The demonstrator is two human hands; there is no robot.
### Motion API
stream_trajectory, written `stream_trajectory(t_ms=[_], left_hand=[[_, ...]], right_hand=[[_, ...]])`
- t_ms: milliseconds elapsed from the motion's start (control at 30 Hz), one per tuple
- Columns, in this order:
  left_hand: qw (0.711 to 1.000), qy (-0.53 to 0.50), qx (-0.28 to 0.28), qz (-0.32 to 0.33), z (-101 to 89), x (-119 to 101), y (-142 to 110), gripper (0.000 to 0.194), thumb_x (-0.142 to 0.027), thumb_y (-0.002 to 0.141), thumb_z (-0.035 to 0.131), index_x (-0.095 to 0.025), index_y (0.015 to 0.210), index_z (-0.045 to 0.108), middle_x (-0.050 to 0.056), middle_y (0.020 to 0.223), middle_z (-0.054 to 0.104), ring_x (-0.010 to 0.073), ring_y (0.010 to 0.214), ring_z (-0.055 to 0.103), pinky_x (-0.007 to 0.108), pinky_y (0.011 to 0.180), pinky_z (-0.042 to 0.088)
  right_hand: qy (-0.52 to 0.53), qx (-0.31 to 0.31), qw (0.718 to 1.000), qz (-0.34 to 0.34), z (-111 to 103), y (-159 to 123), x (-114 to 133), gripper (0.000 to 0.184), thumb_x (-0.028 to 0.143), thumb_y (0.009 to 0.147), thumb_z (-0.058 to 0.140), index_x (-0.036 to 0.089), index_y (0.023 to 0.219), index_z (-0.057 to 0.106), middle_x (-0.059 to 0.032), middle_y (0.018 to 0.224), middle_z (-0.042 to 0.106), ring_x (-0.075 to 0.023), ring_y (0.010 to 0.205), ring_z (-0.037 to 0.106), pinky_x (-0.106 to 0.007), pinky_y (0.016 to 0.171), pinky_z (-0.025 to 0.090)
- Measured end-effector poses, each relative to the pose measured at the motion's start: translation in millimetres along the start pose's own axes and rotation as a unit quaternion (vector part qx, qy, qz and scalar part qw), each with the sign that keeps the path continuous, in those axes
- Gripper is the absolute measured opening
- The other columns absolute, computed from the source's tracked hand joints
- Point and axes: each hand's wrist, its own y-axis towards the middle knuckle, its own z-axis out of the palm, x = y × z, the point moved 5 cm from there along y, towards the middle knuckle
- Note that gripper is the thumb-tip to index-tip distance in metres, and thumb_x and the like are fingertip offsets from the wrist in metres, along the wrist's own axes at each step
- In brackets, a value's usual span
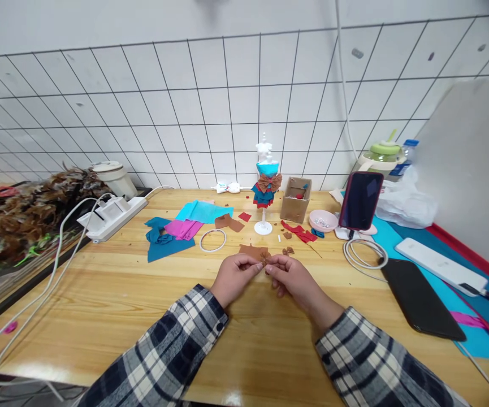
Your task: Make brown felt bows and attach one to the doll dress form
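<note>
Pinched between the fingertips of both hands is a small brown bow (pixel 265 258), gathered and pleated, made of crinkly paper or cloth. My left hand (pixel 239 276) grips its left side and my right hand (pixel 291 278) its right side, both just above the table. A brown sheet (pixel 251 252) lies right behind my left fingers. Beyond my right fingertips sits another small brown bow (pixel 288 250). Farther back stands a white mini dress form (pixel 263 150) on a stand, wearing a blue and red ruffled dress (pixel 263 195) with a big brown bow (pixel 269 182) at its waist.
Left of centre lie a white ring (pixel 212 249), teal cloth (pixel 168 249), pink (pixel 184 229) and light blue pieces (pixel 204 211). On the right are a small cardboard box (pixel 295 200), pink bowl (pixel 324 220), red scraps (pixel 298 231), propped phone (pixel 360 200) and black phone (pixel 424 299). Cables trail from a power strip (pixel 117 217).
</note>
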Motion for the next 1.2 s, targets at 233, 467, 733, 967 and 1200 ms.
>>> stream_trajectory(t_ms=[233,467,733,967,1200], left_hand=[[0.999,0.043,0.026,0.017,3.3,0.2,-1.4,0.017,-0.03,0.076,0.066,-0.015,0.072,0.071,0.005,0.072,0.069,0.0157,0.069,0.061,0.025,0.066,0.047],[0.994,0.081,0.065,0.039,4.6,-1.6,-1.2,0.013,-0.026,0.077,0.065,-0.016,0.075,0.074,0.005,0.075,0.069,0.016,0.071,0.062,0.026,0.068,0.047],[0.998,0.044,0.029,0.028,4.4,2.0,-1.0,0.019,-0.032,0.078,0.066,-0.015,0.077,0.073,0.006,0.076,0.07,0.0169,0.072,0.063,0.026,0.068,0.048],[0.995,0.086,0.02,0.04,2.6,2.9,-1.2,0.017,-0.031,0.078,0.064,-0.016,0.077,0.073,0.005,0.076,0.069,0.0167,0.072,0.062,0.026,0.068,0.048],[0.993,0.109,0.024,0.034,0.1,2.7,0.7,0.016,-0.029,0.078,0.063,-0.016,0.074,0.07,0.005,0.075,0.069,0.0169,0.072,0.062,0.027,0.069,0.047]], right_hand=[[-0.012,-0.008,1.0,0.01,-3.8,1.1,0.8,0.028,0.04,0.068,0.069,0.017,0.078,0.056,0.0056,0.063,0.054,-0.0053,0.043,0.046,-0.016,0.032,0.038],[-0.099,0.021,0.995,0.007,-6.5,1.1,2.7,0.022,0.036,0.069,0.065,0.019,0.078,0.054,0.0084,0.049,0.048,-0.007,0.039,0.045,-0.016,0.033,0.037],[-0.07,-0.003,0.998,0.001,-3.5,1.5,0.4,0.026,0.037,0.066,0.067,0.017,0.081,0.057,0.0069,0.059,0.051,-0.006,0.043,0.046,-0.018,0.035,0.041],[-0.071,0.02,0.997,0.023,-5.5,2.4,-2.0,0.018,0.032,0.067,0.062,0.02,0.073,0.051,0.0097,0.048,0.046,-0.0065,0.038,0.041,-0.018,0.034,0.039],[-0.098,0.036,0.994,0.034,-5.5,2.3,0.0,0.014,0.03,0.066,0.058,0.021,0.071,0.049,0.0097,0.046,0.046,-0.0065,0.035,0.039,-0.018,0.033,0.036]])
